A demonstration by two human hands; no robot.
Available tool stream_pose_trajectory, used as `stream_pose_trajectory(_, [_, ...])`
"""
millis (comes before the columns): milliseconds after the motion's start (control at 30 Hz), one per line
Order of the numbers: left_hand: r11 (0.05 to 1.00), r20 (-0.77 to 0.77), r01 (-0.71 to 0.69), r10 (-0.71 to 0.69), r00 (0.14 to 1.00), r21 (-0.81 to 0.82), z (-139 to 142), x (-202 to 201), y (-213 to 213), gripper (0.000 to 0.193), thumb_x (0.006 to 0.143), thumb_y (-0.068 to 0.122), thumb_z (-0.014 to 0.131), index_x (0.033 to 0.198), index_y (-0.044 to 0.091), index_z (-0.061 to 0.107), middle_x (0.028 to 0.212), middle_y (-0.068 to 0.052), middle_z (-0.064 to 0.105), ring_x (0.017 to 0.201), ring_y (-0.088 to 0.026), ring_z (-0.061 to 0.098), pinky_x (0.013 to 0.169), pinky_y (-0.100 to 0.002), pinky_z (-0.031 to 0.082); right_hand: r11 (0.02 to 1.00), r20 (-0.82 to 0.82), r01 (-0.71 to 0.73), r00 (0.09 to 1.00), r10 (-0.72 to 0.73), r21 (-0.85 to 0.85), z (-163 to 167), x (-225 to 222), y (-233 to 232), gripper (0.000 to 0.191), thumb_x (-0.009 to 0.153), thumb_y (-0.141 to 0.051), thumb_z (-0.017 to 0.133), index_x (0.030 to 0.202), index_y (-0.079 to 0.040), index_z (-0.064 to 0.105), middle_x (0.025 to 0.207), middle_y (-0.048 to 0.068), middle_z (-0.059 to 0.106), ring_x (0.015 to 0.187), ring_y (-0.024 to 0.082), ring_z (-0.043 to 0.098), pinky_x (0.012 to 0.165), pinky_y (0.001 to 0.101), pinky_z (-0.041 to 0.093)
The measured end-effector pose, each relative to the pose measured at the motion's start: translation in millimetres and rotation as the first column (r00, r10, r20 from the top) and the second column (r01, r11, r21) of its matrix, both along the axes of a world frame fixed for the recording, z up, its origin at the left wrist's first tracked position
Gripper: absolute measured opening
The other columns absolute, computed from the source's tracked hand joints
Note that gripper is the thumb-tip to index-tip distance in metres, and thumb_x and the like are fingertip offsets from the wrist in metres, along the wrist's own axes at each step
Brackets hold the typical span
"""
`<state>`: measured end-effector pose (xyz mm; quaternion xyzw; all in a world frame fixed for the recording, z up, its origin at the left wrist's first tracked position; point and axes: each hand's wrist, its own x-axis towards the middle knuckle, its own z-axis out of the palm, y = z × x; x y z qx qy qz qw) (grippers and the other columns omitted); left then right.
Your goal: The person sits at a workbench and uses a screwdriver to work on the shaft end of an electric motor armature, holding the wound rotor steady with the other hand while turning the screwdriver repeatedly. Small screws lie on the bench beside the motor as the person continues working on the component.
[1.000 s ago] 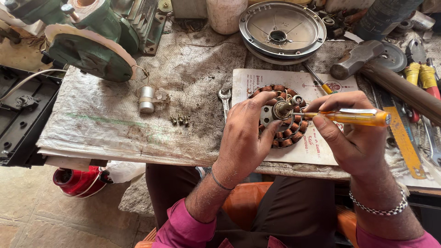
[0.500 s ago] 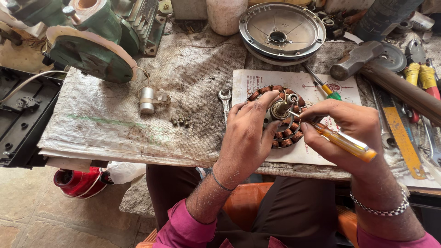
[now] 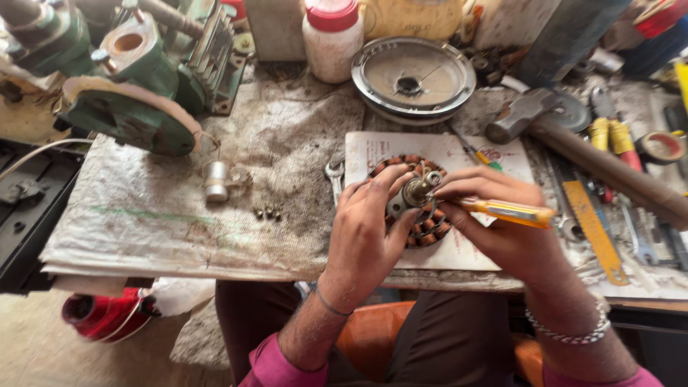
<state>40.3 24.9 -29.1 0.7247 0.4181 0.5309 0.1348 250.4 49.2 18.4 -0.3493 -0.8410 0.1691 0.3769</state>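
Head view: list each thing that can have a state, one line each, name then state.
left hand: gripping the stator
right hand: holding the screwdriver
stator: flat on a paper sheet, copper coils exposed
screwdriver: tip at the stator hub
white jar: upright, red lid on
hammer: lying idle

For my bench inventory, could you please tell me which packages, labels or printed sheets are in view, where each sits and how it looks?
White plastic jar with red lid: back of the bench, upright, cylindrical.
Printed paper sheet: flat under the copper-wound stator, white, with small coloured markings.
Yellowish container: behind the round metal cover, faint markings.
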Motion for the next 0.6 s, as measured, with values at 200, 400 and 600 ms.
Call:
stream_pose_trajectory(200, [1.000,0.004,-0.002,0.002,1.000,0.016,3.6,0.5,0.1,0.053,0.091,0.009,0.074,0.138,0.004,0.051,0.129,-0.008,0.074,0.123,-0.029,0.068,0.111,-0.045,0.043,0.996,-0.021,0.072,0.997,-0.073,-0.043,-5.2,-3.4,-5.8,0.019,0.088,-0.004,0.076,0.106,-0.003,0.072,0.106,0.009,0.075,0.097,0.019,0.075,0.083,0.0309,0.059])
stream_pose_trajectory(400, [1.000,0.020,-0.007,0.007,1.000,-0.005,5.1,0.7,-0.9,0.051,0.091,0.009,0.074,0.137,0.005,0.052,0.123,-0.009,0.076,0.118,-0.028,0.070,0.112,-0.045,0.045,0.990,0.003,0.140,0.990,-0.140,-0.026,-7.1,-2.3,-5.5,0.019,0.088,-0.004,0.076,0.107,-0.002,0.072,0.104,0.007,0.075,0.095,0.017,0.075,0.079,0.0297,0.060])
stream_pose_trajectory(600, [1.000,0.019,-0.009,0.009,1.000,0.011,1.7,1.1,-0.6,0.050,0.093,0.009,0.074,0.137,0.004,0.051,0.123,-0.010,0.076,0.119,-0.029,0.071,0.113,-0.045,0.045,0.985,-0.008,0.171,0.985,-0.171,0.003,-12.1,0.5,-4.6,0.017,0.088,-0.003,0.077,0.104,0.000,0.072,0.101,0.007,0.075,0.090,0.015,0.075,0.077,0.0287,0.060])
